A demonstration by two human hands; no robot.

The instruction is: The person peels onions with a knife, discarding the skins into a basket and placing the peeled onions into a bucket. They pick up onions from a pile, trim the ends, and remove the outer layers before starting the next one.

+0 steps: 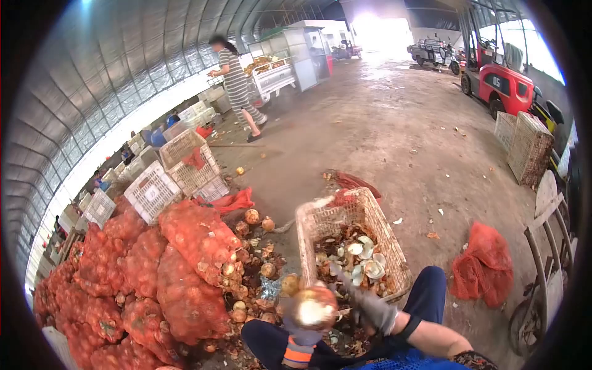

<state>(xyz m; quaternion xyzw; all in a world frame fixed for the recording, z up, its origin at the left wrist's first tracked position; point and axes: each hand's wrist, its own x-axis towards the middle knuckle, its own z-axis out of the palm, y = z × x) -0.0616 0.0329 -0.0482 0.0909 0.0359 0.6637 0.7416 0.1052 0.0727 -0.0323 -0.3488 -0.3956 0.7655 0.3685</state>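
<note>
Onion (313, 306) sits in the cupped left hand (302, 333), just on the near side of the plastic crate (391, 245); gloved right hand (377, 311) near the crate's closest edge, too blurred to tell its grip; mesh sacks (191, 240) left of the crate.

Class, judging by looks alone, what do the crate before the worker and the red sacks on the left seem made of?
Crate: probably moulded plastic, dull and dirt-stained; its walls show a lattice of openings.
Red sacks: likely plastic netting, mostly matt; rounded shapes show through the thin mesh.
</note>
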